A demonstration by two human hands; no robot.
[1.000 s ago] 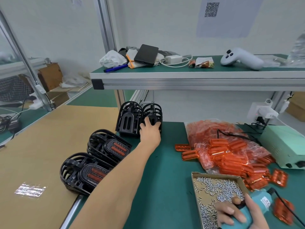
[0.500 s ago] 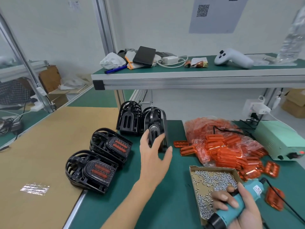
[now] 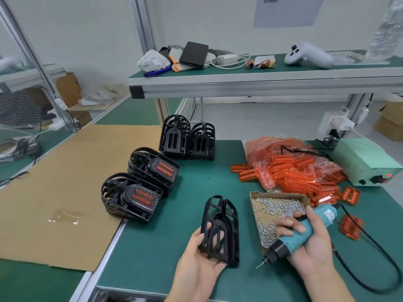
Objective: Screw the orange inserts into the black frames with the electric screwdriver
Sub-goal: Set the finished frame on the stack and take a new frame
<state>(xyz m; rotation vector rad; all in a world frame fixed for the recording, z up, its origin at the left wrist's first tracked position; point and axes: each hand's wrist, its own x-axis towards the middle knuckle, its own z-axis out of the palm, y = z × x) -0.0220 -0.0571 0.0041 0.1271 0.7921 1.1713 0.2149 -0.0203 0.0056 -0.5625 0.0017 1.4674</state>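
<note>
Head view: the left hand (image 3: pixel 197 256) cradles a black frame (image 3: pixel 220 232), thumb curled over its edge, just left of the screw tray (image 3: pixel 281 195) (cardboard). The right hand (image 3: pixel 309 243) grips the electric screwdriver (image 3: pixel 294 234) beside the tray; orange inserts (image 3: pixel 305 171) lie behind it.

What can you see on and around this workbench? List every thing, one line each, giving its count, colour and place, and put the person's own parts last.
empty frame: one, black, held above the mat's near edge
empty frame stacks: two, black, upright at the mat's back
finished frame stacks: two, black with orange inserts, at the cardboard's edge
loose inserts: many, orange, spilling from a bag at right
screw tray: one, brown, silver screws inside, near right
electric screwdriver: one, teal, tip pointing down-left
power unit: one, pale green, far right
cardboard sheet: one, brown, left
shelf: one, green-topped, holding a white controller and clutter
left hand: holds the empty frame
right hand: grips the electric screwdriver
</note>
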